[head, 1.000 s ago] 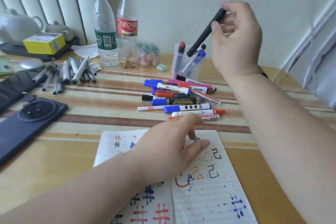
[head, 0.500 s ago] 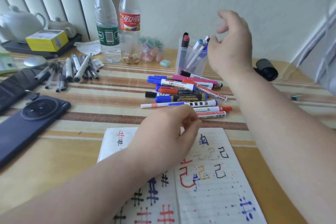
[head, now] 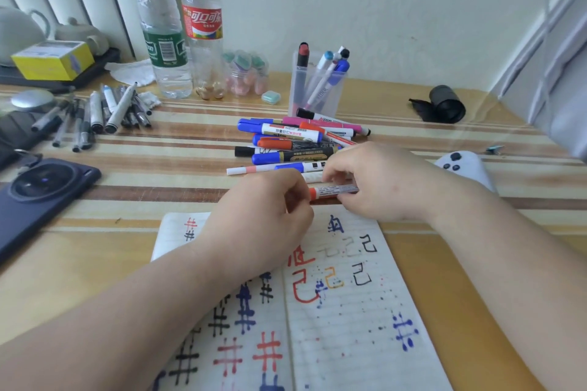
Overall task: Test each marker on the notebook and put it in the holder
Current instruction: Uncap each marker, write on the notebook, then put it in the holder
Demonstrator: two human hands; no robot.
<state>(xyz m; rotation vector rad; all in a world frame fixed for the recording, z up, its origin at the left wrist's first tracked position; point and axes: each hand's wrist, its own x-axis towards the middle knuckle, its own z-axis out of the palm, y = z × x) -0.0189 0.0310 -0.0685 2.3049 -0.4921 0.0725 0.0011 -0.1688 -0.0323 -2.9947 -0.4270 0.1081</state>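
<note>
Over the table (head: 143, 209) beside the notebook (head: 365, 320), left hand (head: 263, 219) and right hand (head: 381, 181) pinch one orange marker (head: 333, 190), fingers curled.

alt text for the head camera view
The left hand and right hand grip one red-and-white marker at the far edge of an open notebook full of coloured test marks. Behind lie a pile of markers and a clear holder with several inside.

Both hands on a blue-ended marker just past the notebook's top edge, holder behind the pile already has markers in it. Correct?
Wrong colour: the head view shows the marker in the left hand and right hand has an orange-red end, not blue. The rest holds: it sits just past the top edge of the notebook, and the holder behind the pile already has markers in it.
</note>
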